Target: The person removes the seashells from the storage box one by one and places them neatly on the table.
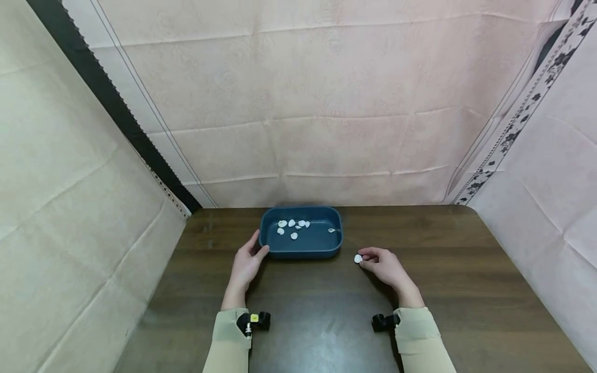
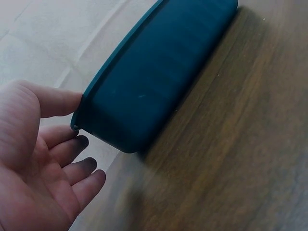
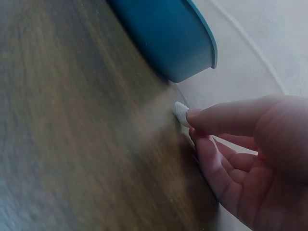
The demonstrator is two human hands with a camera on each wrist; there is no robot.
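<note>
A blue rectangular tray [image 1: 305, 255] sits at the far side of the table, with several small white shells [image 1: 294, 235] scattered inside it. At its near left corner my left hand [image 1: 246, 264] pinches the rim between thumb and index finger; in the left wrist view the other fingers of the left hand [image 2: 45, 154] lie below the rim, apart from the wall. To the right of the tray, my right hand [image 1: 386, 267] holds one white shell [image 1: 357, 258] between thumb and fingers. Close up, that shell [image 3: 181, 113] looks ridged, and its lower end is hidden by the thumb.
The brown wooden table [image 1: 322, 311] ends just behind the tray, where a pale cloth [image 1: 326, 155] hangs. More pale cloth hangs on the left [image 1: 84, 217] and right sides. Dark wrist-worn cameras [image 1: 383, 323] stick out inward from both sleeves.
</note>
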